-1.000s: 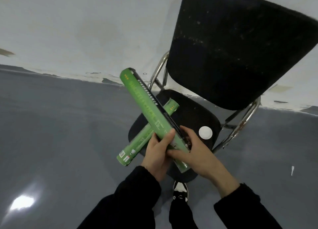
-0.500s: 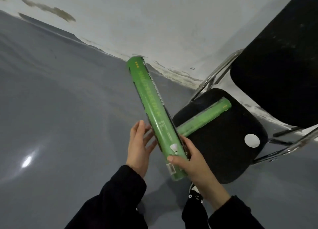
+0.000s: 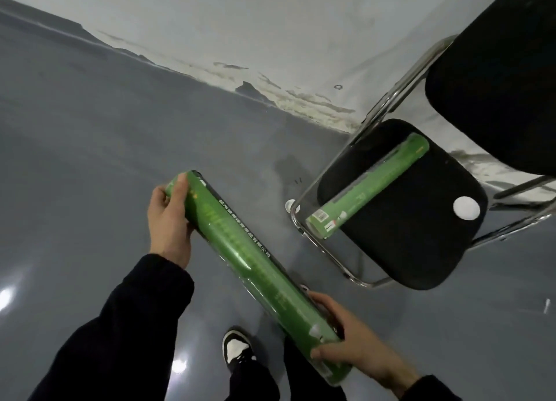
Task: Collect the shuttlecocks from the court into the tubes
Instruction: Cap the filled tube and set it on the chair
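- Nearest the camera, the right hand [image 3: 358, 348] wraps around the lower end of a green tube [image 3: 255, 272], thumb across its front and fingers curled behind it.
- Up the same tube, which slants from lower right to upper left above the grey floor [image 3: 90, 129], the left hand [image 3: 170, 217] closes over the far end, fingertips lying on the rim or cap; whether that end is capped or open cannot be told.
- Below the tube, one black-and-white shoe [image 3: 236, 348] stands on the floor.
- Farther out to the right, a second green tube [image 3: 368, 185] lies diagonally on the seat of a black chair [image 3: 421, 250], one end poking past the seat's edge; a small white disc [image 3: 466, 208], possibly a tube cap, rests on the seat near it.
- Beyond, along the scuffed wall [image 3: 270, 24], no shuttlecock shows anywhere, so collection looks not yet begun: opening the held tube seems the step in hand, with all the gathering left.
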